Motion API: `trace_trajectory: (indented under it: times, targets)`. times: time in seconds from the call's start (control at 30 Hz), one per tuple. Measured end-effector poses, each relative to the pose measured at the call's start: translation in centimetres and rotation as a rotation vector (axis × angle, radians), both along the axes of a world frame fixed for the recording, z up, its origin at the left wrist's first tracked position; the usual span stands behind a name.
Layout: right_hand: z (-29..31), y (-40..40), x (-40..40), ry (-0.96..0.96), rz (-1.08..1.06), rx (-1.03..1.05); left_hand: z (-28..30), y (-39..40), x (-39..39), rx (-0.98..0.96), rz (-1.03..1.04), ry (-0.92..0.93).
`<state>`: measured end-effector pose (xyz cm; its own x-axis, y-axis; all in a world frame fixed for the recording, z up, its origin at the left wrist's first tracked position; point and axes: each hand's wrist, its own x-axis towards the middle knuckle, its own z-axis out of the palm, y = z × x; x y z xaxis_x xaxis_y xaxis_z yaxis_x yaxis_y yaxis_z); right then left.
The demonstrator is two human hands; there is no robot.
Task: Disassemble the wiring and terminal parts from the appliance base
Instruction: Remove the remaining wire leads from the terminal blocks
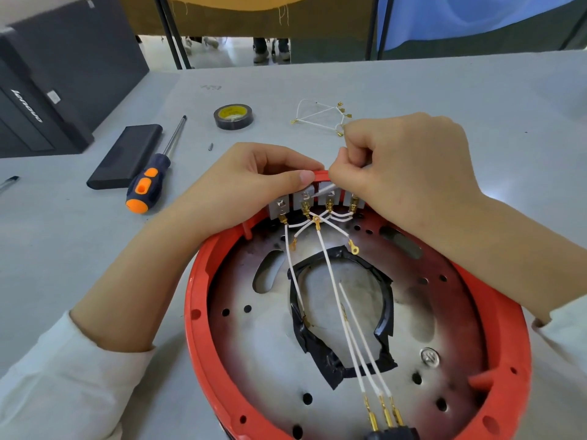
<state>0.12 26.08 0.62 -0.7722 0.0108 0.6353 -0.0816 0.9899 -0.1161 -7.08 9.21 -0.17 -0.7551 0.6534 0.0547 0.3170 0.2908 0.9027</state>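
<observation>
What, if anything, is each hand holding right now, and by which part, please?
The right hand pinches a thin white wire near its terminal end. The left hand grips the far rim of the round red plastic appliance base, beside the grey terminal blocks.

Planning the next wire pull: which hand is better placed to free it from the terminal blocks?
Probably the right hand: it already pinches a white wire at the terminal blocks, while the left hand grips the red base rim.
</observation>
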Motion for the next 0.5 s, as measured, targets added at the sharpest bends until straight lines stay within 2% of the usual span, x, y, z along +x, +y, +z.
trace_trajectory:
  times: [0.23,0.5]
  targets:
    - [-0.19,-0.34,0.16,0.034,0.032,0.077,0.19,-0.01,0.17,-0.023,0.007,0.011]
    - [-0.31,-0.42,-0.30,-0.077,0.060,-0.056,0.09,-0.02,0.07,-0.014,-0.001,0.028]
